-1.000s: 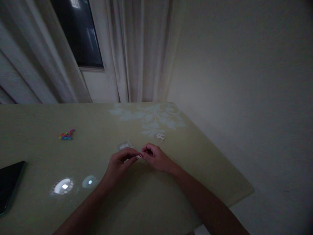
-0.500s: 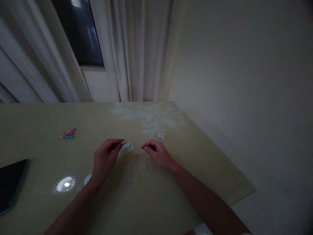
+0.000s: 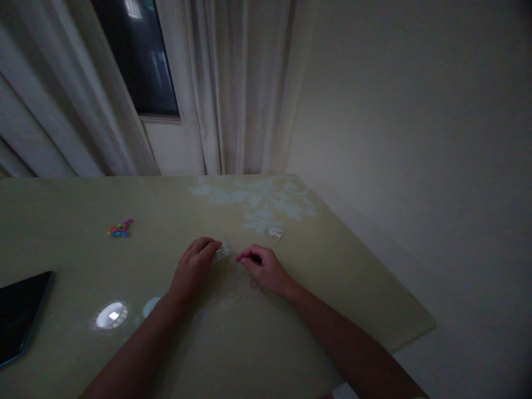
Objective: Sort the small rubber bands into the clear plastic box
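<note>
My left hand is closed, its fingertips on a small clear plastic packet with whitish contents. What those fingertips pinch, if anything, is hidden. Just to the right, my right hand makes a pinch above the table; anything between its thumb and forefinger is too small to make out. Several small pale rings, pinkish and yellowish, lie on the table between and below the hands, among them a pink ring and a yellowish ring. Beyond my right hand lie small white pieces.
A little heap of brightly coloured small pieces sits at the left of the glossy table. A dark tablet-like device lies at the left edge. Curtains and a wall bound the table.
My hands were together around a small white piece with something purple; they have parted. The left hand went left to the clear packet, then slightly right over it. Rings they covered now show.
</note>
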A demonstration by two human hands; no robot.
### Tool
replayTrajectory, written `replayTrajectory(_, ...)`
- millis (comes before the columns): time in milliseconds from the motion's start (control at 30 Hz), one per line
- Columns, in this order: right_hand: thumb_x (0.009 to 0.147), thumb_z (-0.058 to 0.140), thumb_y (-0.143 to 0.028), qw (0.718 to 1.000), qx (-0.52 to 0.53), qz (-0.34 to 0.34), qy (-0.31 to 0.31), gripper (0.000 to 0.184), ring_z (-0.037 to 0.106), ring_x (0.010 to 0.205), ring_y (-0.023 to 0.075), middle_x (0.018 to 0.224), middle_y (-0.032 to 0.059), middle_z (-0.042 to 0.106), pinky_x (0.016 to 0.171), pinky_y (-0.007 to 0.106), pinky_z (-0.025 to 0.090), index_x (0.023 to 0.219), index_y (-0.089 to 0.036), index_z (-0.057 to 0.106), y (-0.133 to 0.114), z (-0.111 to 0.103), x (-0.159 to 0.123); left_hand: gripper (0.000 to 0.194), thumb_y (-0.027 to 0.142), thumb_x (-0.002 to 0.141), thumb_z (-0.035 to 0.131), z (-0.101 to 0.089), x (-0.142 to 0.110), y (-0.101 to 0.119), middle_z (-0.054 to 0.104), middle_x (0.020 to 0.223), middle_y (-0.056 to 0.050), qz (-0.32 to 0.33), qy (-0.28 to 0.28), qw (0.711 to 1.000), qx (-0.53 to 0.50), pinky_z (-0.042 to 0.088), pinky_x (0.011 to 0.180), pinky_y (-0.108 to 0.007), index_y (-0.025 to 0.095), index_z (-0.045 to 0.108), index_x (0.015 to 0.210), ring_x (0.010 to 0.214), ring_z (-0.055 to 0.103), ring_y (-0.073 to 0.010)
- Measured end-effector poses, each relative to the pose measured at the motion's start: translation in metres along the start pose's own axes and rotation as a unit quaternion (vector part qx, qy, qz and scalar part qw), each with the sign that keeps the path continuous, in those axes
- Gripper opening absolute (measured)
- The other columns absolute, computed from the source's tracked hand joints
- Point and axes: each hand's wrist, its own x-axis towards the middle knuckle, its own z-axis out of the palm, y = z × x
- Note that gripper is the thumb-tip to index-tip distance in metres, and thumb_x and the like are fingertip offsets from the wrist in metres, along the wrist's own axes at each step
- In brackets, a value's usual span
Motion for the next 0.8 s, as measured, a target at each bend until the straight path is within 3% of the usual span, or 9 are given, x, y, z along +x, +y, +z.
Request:
replayTrajectory(233, 0.093, 0.066, -0.022, 1.0, -0.007, 0.003, 0.003, 0.015, 0.052, 0.069, 0.0127, 0.079, 0.0002, 0.063, 0.064, 0.025, 0.04, 0.098, -0.017, 0.079, 0.002, 0.0, 0.0, 0.044, 0.01, 0.085, 0.055, -0.002, -0.003, 0.004, 0.074, 0.121, -0.016, 0.04, -0.052, 0.998, 0.004, 0.059, 0.097, -0.043, 0.016, 0.072, 0.125, 0.11, 0.071, -0.0301)
replayTrajectory(333, 0.094, 0.065, -0.02, 0.999, -0.04, -0.017, 0.018, 0.016, 0.054, 0.071, 0.0131, 0.081, 0.0012, 0.064, 0.066, 0.025, 0.042, 0.099, -0.017, 0.079, 0.001, -0.009, 0.002, 0.049, 0.007, 0.085, 0.055, -0.003, -0.003, 0.008, 0.073, 0.126, -0.017, 0.039, -0.063, 0.997, 0.01, 0.058, 0.098, -0.042, 0.014, 0.069, 0.131, 0.113, 0.071, -0.0301)
replayTrajectory(433, 0.092, 0.069, -0.015, 0.99, -0.133, -0.049, 0.024, 0.012, 0.058, 0.077, 0.0136, 0.086, 0.0019, 0.064, 0.073, 0.026, 0.045, 0.097, -0.018, 0.079, 0.003, -0.022, 0.005, 0.034, 0.014, 0.095, 0.052, -0.005, -0.002, 0.011, 0.076, 0.117, -0.016, 0.028, -0.068, 0.996, 0.042, 0.058, 0.093, -0.044, 0.017, 0.074, 0.121, 0.106, 0.072, -0.0315)
replayTrajectory(500, 0.089, 0.074, -0.014, 0.979, -0.197, -0.055, -0.007, 0.009, 0.06, 0.08, 0.014, 0.089, 0.0025, 0.064, 0.078, 0.027, 0.046, 0.096, -0.018, 0.079, 0.005, -0.029, 0.006, 0.026, 0.022, 0.101, 0.053, -0.008, -0.001, 0.012, 0.078, 0.105, -0.014, 0.026, -0.079, 0.994, 0.074, 0.056, 0.09, -0.046, 0.019, 0.077, 0.108, 0.098, 0.072, -0.0325)
replayTrajectory(633, 0.087, 0.082, -0.019, 0.963, -0.251, -0.043, -0.085, 0.01, 0.062, 0.083, 0.0143, 0.097, 0.0038, 0.065, 0.081, 0.027, 0.047, 0.097, -0.017, 0.079, 0.007, -0.031, 0.003, 0.02, 0.026, 0.1, 0.06, -0.012, -0.002, 0.012, 0.08, 0.101, -0.011, 0.043, -0.11, 0.987, 0.108, 0.052, 0.085, -0.043, 0.022, 0.079, 0.102, 0.093, 0.071, -0.0312)
replayTrajectory(800, 0.089, 0.076, -0.014, 0.946, -0.297, -0.041, -0.12, 0.005, 0.061, 0.084, 0.0151, 0.095, 0.0035, 0.064, 0.078, 0.026, 0.045, 0.092, -0.017, 0.077, 0.003, -0.026, -0.001, 0.022, 0.028, 0.1, 0.059, -0.019, -0.003, 0.014, 0.079, 0.093, -0.008, 0.051, -0.101, 0.99, 0.082, 0.051, 0.081, -0.038, 0.024, 0.078, 0.091, 0.087, 0.07, -0.0273)
